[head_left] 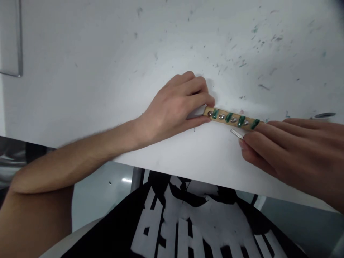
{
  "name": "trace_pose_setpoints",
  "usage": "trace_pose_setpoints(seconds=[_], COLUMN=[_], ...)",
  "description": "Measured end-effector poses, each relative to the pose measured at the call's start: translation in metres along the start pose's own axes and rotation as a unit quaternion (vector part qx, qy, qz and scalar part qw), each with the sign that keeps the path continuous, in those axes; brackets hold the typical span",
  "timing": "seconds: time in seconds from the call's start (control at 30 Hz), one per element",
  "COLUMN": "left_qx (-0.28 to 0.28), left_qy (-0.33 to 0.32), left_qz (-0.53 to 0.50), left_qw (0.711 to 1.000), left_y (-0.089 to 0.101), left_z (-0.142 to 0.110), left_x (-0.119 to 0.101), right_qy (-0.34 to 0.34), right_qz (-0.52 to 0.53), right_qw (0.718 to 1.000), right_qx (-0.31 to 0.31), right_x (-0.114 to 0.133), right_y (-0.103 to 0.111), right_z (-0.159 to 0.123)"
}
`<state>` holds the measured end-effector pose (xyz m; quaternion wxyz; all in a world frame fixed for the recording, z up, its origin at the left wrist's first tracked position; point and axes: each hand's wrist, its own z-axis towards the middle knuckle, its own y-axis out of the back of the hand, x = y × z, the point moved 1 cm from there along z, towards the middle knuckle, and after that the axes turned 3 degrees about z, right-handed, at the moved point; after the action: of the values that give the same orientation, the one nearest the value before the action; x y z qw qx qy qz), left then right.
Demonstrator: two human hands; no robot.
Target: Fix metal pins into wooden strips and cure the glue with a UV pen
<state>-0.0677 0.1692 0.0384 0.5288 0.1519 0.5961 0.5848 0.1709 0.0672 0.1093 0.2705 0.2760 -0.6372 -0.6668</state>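
Observation:
A narrow, light wooden strip point(231, 125) lies on the white table, slanting slightly down to the right. Dark green lumps point(228, 117) alternate with shiny silver balls point(221, 116) in a row along its top. My left hand point(178, 98) pinches the left end of the strip between thumb and fingers, with the other fingers curled. Between the thumb and fingers of my right hand point(285, 147) is a thin, flat metal tool point(237, 134), its tip sticking out just below the strip. My right fingertips cover the strip's right end; most of the tool is hidden.
Green and grey smears point(262, 41) mark the white tabletop point(94, 64), mostly at the upper right. A clear, metal-edged panel or tray point(20, 43) shows at the far left. A dark, flat oval point(324, 115) lies behind my right hand. The table's front edge runs just before my body.

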Motion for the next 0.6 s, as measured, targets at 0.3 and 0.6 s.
trace_pose_setpoints(seconds=[0.3,0.6], left_qx=[-0.005,-0.005], left_qy=[-0.003,-0.007], left_qz=[-0.012,-0.011], left_qw=[1.0,1.0], left_y=[0.0,-0.001], left_z=[-0.001,-0.001], left_x=[0.001,0.002], right_qy=[-0.005,-0.049], right_qz=[-0.009,0.037], right_qw=[1.0,0.998], right_qx=[0.01,0.032], right_x=[-0.01,-0.026], right_y=[-0.007,-0.005], right_z=[-0.01,-0.002])
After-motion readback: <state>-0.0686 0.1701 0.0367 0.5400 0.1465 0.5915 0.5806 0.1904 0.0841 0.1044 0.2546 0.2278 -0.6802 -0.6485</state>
